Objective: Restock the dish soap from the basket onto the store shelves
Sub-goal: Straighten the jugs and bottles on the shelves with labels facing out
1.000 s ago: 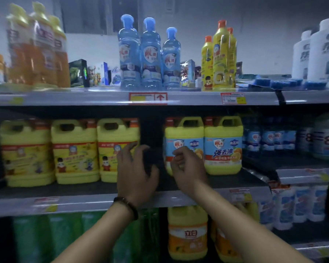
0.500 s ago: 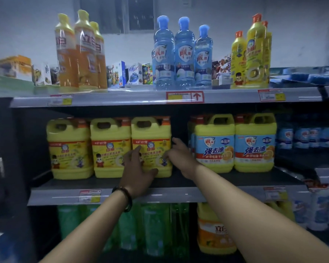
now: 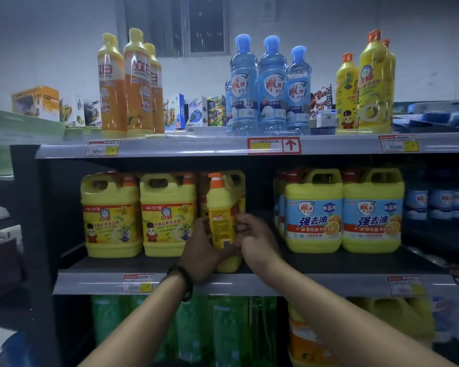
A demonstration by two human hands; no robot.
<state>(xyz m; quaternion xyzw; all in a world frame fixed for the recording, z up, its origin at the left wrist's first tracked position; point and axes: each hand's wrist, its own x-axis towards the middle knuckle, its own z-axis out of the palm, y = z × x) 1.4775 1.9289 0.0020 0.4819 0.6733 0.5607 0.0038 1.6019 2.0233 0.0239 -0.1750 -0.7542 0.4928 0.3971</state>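
Both hands are closed around one yellow dish soap jug (image 3: 221, 221) — the left hand (image 3: 202, 247) wraps its near side and base, the right hand (image 3: 257, 241) presses the far side. The jug stands turned narrow-edge toward us at the front of the middle shelf (image 3: 154, 283), its orange cap (image 3: 215, 180) above the hands. It looks full, so likely heavy and stiff-walled, with smooth plastic and a glossy label that could slide. The moulded handle by the cap, or a palm under the base, seems the safest hold. Its base is hidden by the left hand, the jugs behind it are mostly blocked, and the basket is nowhere in sight.
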